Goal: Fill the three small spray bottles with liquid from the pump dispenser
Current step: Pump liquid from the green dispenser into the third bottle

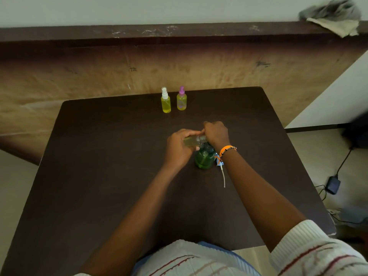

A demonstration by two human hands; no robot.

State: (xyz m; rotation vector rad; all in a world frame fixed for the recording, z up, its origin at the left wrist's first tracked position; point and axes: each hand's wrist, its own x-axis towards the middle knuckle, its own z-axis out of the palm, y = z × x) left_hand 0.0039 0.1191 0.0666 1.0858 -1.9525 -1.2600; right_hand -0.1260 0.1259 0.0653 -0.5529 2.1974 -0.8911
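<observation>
Near the middle of the dark table [99, 156], both hands are bunched up over the green pump dispenser [205, 159]. The left hand [178, 148] is wrapped round the third little spray bottle [194, 140], holding it tipped almost flat with its open neck pointing right, toward the pump. The right hand [216, 134] is curled on top of the dispenser, fingers closed over the pump head as far as I can tell, though the nozzle itself is hidden under it. This bottle looks only partly filled, pale yellowish inside, hard to say how much.

Over at the far side, the white-capped bottle [165, 100] and the purple-capped bottle [181, 99] stand upright just beside each other, both yellow with liquid and capped, so I'd call those done. What looks like the third bottle's sprayer top with its dip tube [223, 176] lies on the table just right of the dispenser.

Tip for this bit: keep the neck right against the spout, press slow and short, and tilt the bottle back up as it fills or it'll dribble out the neck. Leave some room at the top for the dip tube.
</observation>
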